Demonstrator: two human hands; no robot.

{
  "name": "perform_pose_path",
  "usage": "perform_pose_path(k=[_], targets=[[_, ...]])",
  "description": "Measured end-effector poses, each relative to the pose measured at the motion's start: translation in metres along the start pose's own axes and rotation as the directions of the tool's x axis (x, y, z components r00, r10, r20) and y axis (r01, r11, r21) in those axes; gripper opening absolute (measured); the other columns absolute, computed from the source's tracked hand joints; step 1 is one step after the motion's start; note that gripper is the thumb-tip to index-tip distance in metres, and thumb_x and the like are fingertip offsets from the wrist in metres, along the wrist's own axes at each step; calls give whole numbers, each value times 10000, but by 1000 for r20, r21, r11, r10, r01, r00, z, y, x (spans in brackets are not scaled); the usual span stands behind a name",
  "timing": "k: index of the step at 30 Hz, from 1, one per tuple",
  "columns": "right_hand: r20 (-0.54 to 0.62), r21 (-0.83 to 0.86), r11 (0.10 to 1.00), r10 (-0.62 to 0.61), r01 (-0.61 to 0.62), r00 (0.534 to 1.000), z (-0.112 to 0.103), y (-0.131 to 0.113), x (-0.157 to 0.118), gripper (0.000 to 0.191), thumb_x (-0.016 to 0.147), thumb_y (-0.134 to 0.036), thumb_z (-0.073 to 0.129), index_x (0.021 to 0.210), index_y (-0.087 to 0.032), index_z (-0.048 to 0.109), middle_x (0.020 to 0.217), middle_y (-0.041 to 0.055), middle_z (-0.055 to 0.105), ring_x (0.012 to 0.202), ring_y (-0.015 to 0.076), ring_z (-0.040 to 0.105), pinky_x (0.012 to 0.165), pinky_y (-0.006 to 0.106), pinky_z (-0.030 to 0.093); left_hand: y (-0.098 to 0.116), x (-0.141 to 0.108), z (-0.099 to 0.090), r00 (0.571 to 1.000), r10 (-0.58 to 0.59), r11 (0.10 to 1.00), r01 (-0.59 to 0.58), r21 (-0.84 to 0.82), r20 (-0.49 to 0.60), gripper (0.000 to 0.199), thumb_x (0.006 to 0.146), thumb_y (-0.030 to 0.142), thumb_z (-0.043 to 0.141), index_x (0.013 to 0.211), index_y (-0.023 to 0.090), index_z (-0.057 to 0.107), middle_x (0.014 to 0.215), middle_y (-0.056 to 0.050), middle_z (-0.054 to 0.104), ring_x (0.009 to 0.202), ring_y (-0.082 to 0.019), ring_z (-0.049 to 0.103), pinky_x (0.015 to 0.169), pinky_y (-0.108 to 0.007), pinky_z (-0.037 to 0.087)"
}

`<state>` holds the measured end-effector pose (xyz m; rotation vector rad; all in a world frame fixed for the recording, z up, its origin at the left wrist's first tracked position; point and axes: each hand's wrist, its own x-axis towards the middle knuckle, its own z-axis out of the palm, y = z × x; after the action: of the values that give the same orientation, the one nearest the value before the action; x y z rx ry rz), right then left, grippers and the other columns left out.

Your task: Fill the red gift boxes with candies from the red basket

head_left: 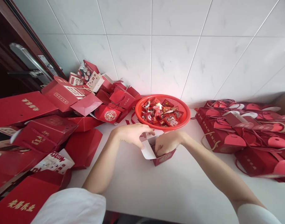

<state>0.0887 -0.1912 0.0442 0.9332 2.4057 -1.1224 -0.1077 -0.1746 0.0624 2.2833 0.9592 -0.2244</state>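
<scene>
A small red gift box (164, 159) stands on the white table in front of me, its lid flaps up and their pale insides showing. My left hand (134, 135) is curved round the box's far left side, thumb against a white flap (148, 151) and fingertips at the back edge. My right hand (169, 142) reaches down into the box with its fingers curled; whatever they hold is hidden. Right behind the box sits a red plastic basket (139, 113) with a pile of red-wrapped candies (160, 112).
Open red boxes (83, 147) are heaped along the left side, by a door handle (31, 62). Closed red boxes (220, 140) with cord handles stand in rows at the right. A tiled wall (175, 62) rises behind the table (142, 189).
</scene>
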Motion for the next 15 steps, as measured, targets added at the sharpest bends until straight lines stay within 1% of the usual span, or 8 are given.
perform_pose_path(k=[2,3,4,6,8,10,13,15], targets=[[164,-7,999,42,-42,986,-3,-2,3,348,797,-187,603,466,-188,496,493,-38,456,443,94,382,457,267,304,-2,1,1,1000,4,1000,-4,-1,-2,711,673,195,746,1357,243,559,1402,-51,576,1180,-233,609,899,-253,496],[180,-2,1000,23,-23,983,-4,-1,1,326,817,-197,585,496,-192,528,514,-36,482,459,100,411,468,267,322,-3,2,1,1000,5,1000,-5,1,-3,710,673,202,748,1357,243,560,1406,-52,572,1198,-235,599,909,-254,494],[125,22,1000,-25,22,992,-6,1,-3,284,834,-204,572,549,-195,585,557,-32,536,491,107,458,490,264,352,-3,2,2,1000,4,1000,-4,5,-5,710,676,214,751,1359,242,560,1404,-53,573,1212,-238,591,917,-258,492],[-80,74,986,-145,151,986,-10,9,-18,200,868,-232,554,745,-203,709,725,-15,669,623,131,579,583,257,434,-3,1,2,1000,-8,1000,8,15,-11,721,679,242,761,1370,240,555,1387,-58,588,1220,-244,588,928,-267,489],[-315,94,961,-220,261,923,-11,17,-39,224,909,-285,547,950,-199,750,918,18,735,798,160,653,711,264,490,-2,0,1,1000,-21,1000,21,16,-15,742,675,264,774,1382,236,550,1377,-64,601,1214,-251,596,929,-272,490],[-478,88,948,-228,305,848,-6,24,-61,269,945,-347,544,1034,-194,747,990,44,743,878,179,669,762,279,509,0,-1,1,1000,-11,1000,11,3,-16,741,677,265,772,1384,233,552,1388,-67,601,1190,-250,617,917,-271,496],[-632,84,947,-189,310,752,15,27,-83,276,965,-398,567,1026,-200,749,963,54,750,868,184,680,762,294,530,1,-2,1,999,39,999,-39,-15,-32,723,699,260,750,1392,236,549,1410,-69,587,1156,-238,637,896,-266,504],[-698,64,948,-182,313,692,37,27,-86,264,968,-404,583,995,-211,760,1004,68,750,919,195,688,809,315,543,2,-3,1,997,52,999,-52,1,-55,720,705,277,754,1395,240,550,1412,-69,576,1166,-238,628,897,-260,500]])
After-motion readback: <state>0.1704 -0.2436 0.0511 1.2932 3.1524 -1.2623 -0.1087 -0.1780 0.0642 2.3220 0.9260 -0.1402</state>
